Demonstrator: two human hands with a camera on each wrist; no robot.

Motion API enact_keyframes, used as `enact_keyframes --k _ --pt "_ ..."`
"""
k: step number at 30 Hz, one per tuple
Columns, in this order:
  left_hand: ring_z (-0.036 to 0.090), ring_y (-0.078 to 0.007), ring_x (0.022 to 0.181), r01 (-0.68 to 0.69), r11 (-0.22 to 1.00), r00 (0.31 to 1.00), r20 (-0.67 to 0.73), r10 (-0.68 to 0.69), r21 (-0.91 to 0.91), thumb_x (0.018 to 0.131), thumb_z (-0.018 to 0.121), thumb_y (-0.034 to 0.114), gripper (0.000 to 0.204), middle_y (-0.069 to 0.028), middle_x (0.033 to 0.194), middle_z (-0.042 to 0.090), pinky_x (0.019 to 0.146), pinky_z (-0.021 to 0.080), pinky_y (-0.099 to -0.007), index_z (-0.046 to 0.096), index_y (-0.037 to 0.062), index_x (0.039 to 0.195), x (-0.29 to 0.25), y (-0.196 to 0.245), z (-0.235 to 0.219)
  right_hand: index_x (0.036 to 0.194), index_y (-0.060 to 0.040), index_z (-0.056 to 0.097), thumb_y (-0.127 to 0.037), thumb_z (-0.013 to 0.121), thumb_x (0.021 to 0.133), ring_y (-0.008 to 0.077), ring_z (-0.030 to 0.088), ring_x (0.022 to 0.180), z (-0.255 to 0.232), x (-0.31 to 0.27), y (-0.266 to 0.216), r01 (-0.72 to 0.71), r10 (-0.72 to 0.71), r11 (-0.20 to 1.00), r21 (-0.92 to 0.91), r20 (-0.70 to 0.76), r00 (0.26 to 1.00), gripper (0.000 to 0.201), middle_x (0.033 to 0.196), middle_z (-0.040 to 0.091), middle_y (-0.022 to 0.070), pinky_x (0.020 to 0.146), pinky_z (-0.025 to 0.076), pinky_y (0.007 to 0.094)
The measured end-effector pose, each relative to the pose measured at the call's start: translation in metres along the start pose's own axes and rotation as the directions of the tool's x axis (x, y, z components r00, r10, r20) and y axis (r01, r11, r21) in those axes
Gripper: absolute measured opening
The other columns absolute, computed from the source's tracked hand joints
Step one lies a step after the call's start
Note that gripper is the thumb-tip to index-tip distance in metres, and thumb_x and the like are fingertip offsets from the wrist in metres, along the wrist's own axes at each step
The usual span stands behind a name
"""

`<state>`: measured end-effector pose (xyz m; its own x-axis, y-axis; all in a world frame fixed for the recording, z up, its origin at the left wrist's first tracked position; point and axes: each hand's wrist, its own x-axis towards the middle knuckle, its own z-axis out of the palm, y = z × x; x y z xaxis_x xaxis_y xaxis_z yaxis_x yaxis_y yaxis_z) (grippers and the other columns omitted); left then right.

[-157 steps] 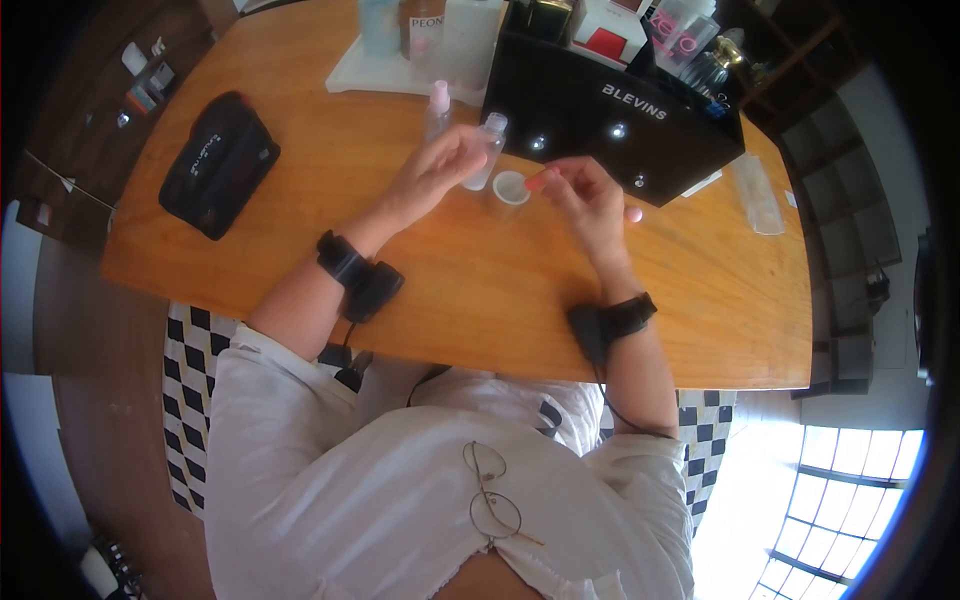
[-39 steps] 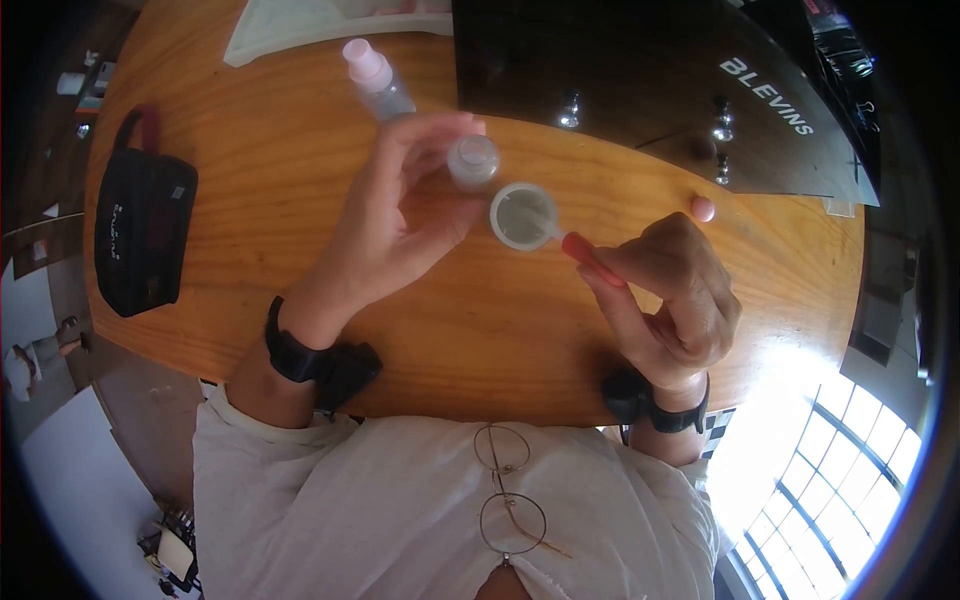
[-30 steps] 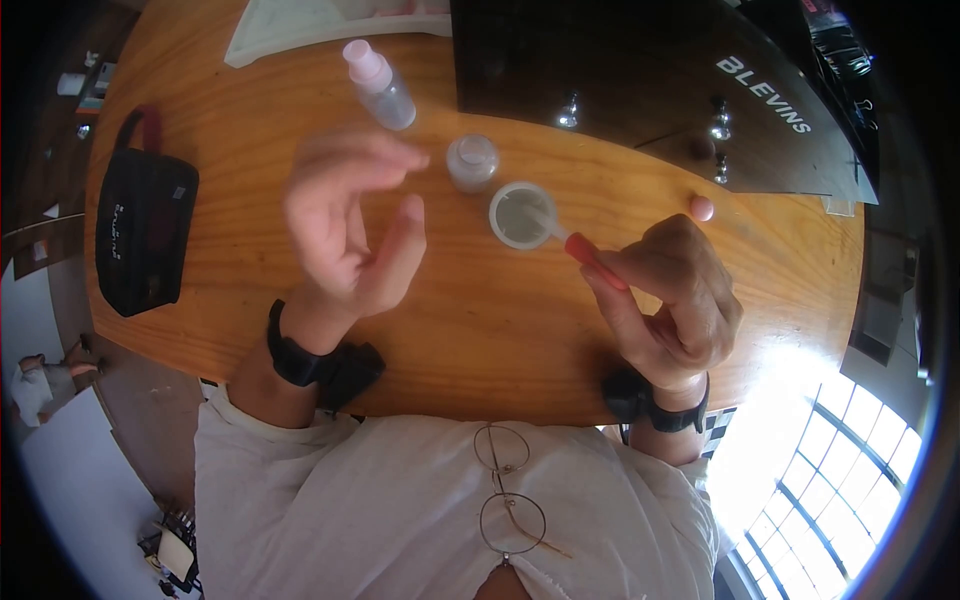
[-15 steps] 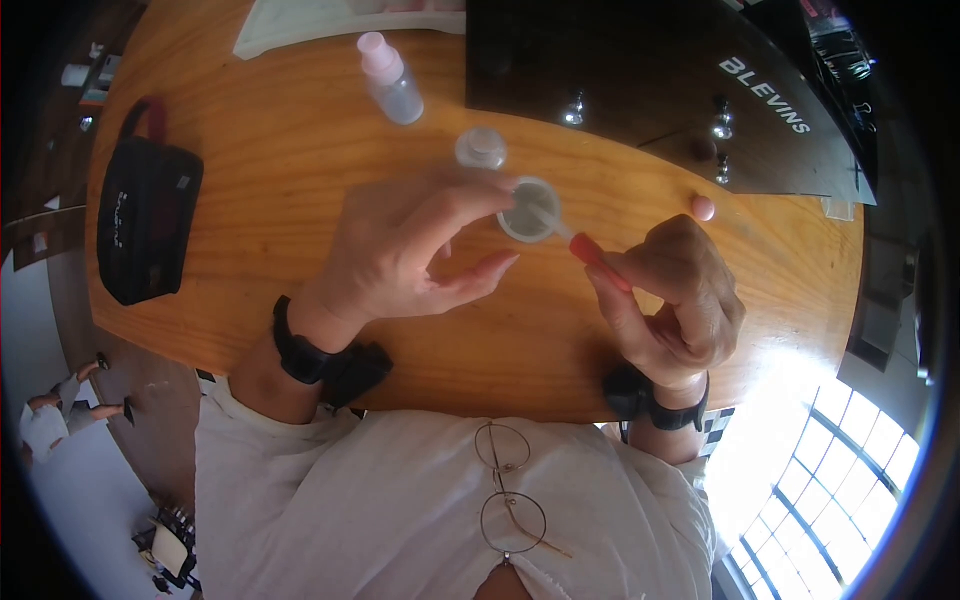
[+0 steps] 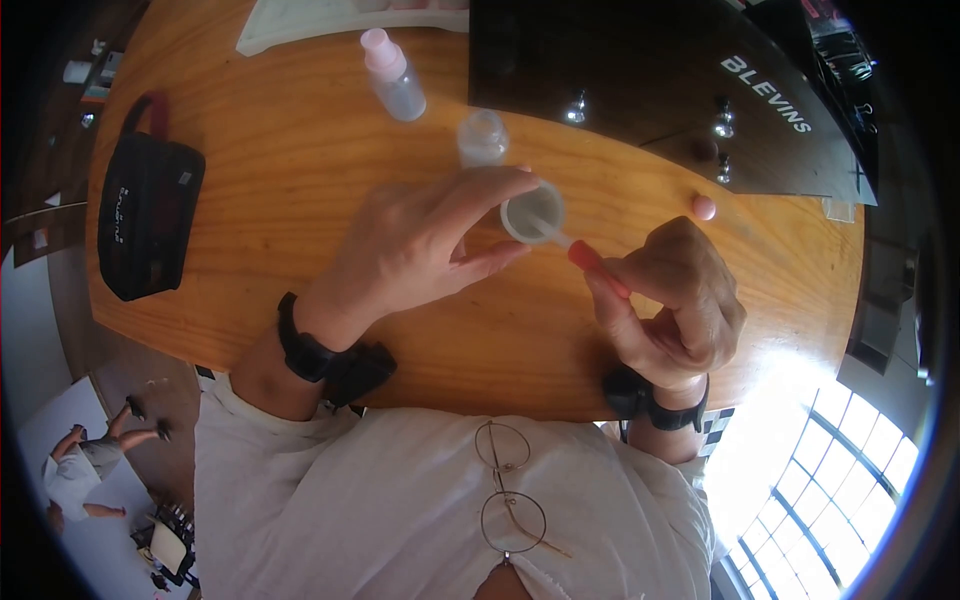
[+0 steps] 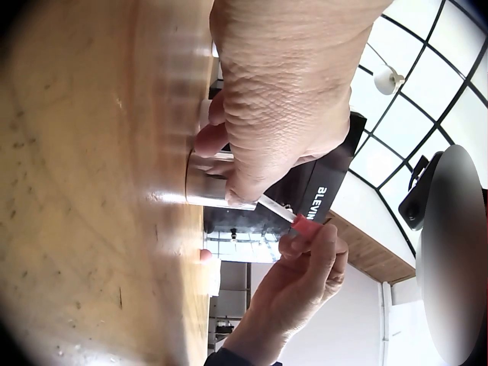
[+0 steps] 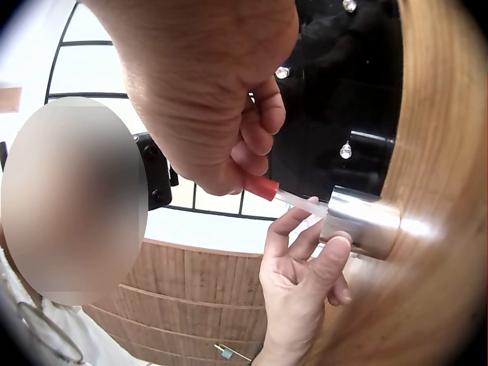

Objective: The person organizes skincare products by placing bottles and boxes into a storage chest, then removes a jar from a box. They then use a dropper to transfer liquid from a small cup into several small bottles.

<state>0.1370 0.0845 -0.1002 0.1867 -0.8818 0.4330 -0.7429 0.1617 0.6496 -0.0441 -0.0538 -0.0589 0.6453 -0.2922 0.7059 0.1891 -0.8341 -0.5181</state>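
Note:
My right hand (image 5: 680, 295) pinches the red bulb of a dropper (image 5: 582, 254) between thumb and fingers. The dropper slants, its clear stem reaching into the mouth of a small cup (image 5: 520, 222). From the side, in the right wrist view, the cup (image 7: 370, 223) is shiny metal and stands upright on the table. My left hand (image 5: 410, 240) holds the cup from the left, thumb on the near side and fingers on the far side. Just behind that hand a clear bottle (image 5: 484, 140) stands uncapped, its lower part partly hidden by the fingers.
Farther back stands a pink-capped bottle (image 5: 395, 80). A black BLEVINS drawer box (image 5: 620, 70) fills the back right, with a small pink cap (image 5: 704, 207) before it. At the left lies a black pouch (image 5: 150, 210); a white tray (image 5: 300, 25) is at the back. Another person (image 5: 80, 470) shows far left.
My left hand has let go of the clear bottle, drawn back, then come right to take hold of the cup. My right hand keeps the dropper in the cup, nearly still.

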Motion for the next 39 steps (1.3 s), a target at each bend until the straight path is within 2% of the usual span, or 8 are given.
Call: enact_keyframes --k 2,5,11,14,20,23,26,39 --pt "0.061 -0.0085 0.052 -0.021 1.000 1.000 0.011 0.021 0.012 0.069 0.089 0.013 0.064 -0.0050 0.115 0.070 0.045 0.051 -0.0215 0.061 0.0113 0.127 0.000 -0.001 0.000 0.078 -0.0026 0.069 0.001 0.087 0.064 0.0164 0.052 0.052 0.000 0.001 -0.001 0.002 -0.002 1.000 -0.006 0.000 1.000 0.023 0.061 0.057 0.0034 0.047 0.037 0.0281" --pt "0.070 -0.0157 0.070 0.008 1.000 1.000 0.014 -0.009 0.029 0.073 0.085 0.016 0.057 -0.0008 0.103 0.070 0.056 0.056 -0.0272 0.061 0.0139 0.124 0.002 0.006 -0.003 0.076 -0.0029 0.067 0.003 0.085 0.064 0.0170 0.051 0.051 0.000 0.002 -0.002 0.002 -0.002 1.000 -0.016 -0.001 1.000 0.022 0.061 0.055 0.0034 0.046 0.036 0.0286" --pt "0.070 -0.0187 0.083 0.001 0.996 0.999 0.045 -0.005 0.087 0.068 0.087 0.015 0.060 -0.0011 0.104 0.069 0.063 0.057 -0.0305 0.061 0.0143 0.122 0.004 0.010 -0.005 0.073 -0.0027 0.066 0.006 0.083 0.064 0.0179 0.050 0.049 0.002 0.003 -0.005 -0.004 0.003 0.999 -0.046 -0.009 1.000 0.022 0.060 0.052 0.0037 0.045 0.035 0.0289" --pt "0.066 -0.0133 0.068 -0.056 0.996 0.997 0.050 0.053 0.069 0.061 0.089 0.008 0.068 -0.0035 0.110 0.066 0.056 0.057 -0.0253 0.064 0.0131 0.124 0.002 0.004 -0.001 0.072 -0.0026 0.065 0.007 0.083 0.065 0.0182 0.049 0.048 0.002 0.004 -0.006 -0.012 0.013 0.999 -0.033 0.004 1.000 0.021 0.060 0.052 0.0039 0.044 0.035 0.0291" --pt "0.070 -0.0155 0.077 -0.056 0.998 0.995 0.079 0.053 0.035 0.059 0.088 0.004 0.066 -0.0034 0.114 0.067 0.061 0.059 -0.0259 0.064 0.0109 0.120 0.001 0.004 -0.002 0.070 -0.0031 0.065 0.008 0.081 0.065 0.0180 0.050 0.048 0.002 0.003 -0.006 -0.015 0.016 1.000 -0.017 0.024 1.000 0.021 0.059 0.051 0.0038 0.044 0.036 0.0287" --pt "0.071 -0.0155 0.081 -0.101 0.995 0.993 0.068 0.100 0.014 0.061 0.087 0.004 0.062 -0.0030 0.119 0.069 0.062 0.060 -0.0252 0.063 0.0086 0.119 0.000 0.000 0.001 0.069 -0.0035 0.064 0.008 0.081 0.065 0.0177 0.050 0.048 0.002 0.003 -0.006 -0.014 0.015 1.000 -0.019 0.034 0.999 0.020 0.059 0.051 0.0035 0.044 0.036 0.0282" --pt "0.071 -0.0150 0.081 -0.052 0.999 0.993 0.106 0.051 0.008 0.063 0.087 0.004 0.061 -0.0020 0.122 0.069 0.062 0.060 -0.0249 0.062 0.0075 0.118 -0.002 0.001 0.001 0.069 -0.0038 0.064 0.007 0.081 0.066 0.0175 0.050 0.048 0.003 0.003 -0.007 -0.016 0.017 1.000 -0.023 0.046 0.999 0.020 0.059 0.050 0.0033 0.044 0.036 0.0279" --pt "0.070 -0.0164 0.078 -0.078 0.997 0.993 0.092 0.077 0.004 0.061 0.087 0.004 0.062 -0.0029 0.119 0.070 0.063 0.058 -0.0267 0.061 0.0090 0.117 -0.002 0.000 0.000 0.068 -0.0032 0.062 0.007 0.080 0.066 0.0195 0.051 0.048 0.005 0.003 -0.008 -0.042 0.042 0.999 0.001 0.118 0.992 0.020 0.059 0.052 0.0052 0.045 0.038 0.0301"
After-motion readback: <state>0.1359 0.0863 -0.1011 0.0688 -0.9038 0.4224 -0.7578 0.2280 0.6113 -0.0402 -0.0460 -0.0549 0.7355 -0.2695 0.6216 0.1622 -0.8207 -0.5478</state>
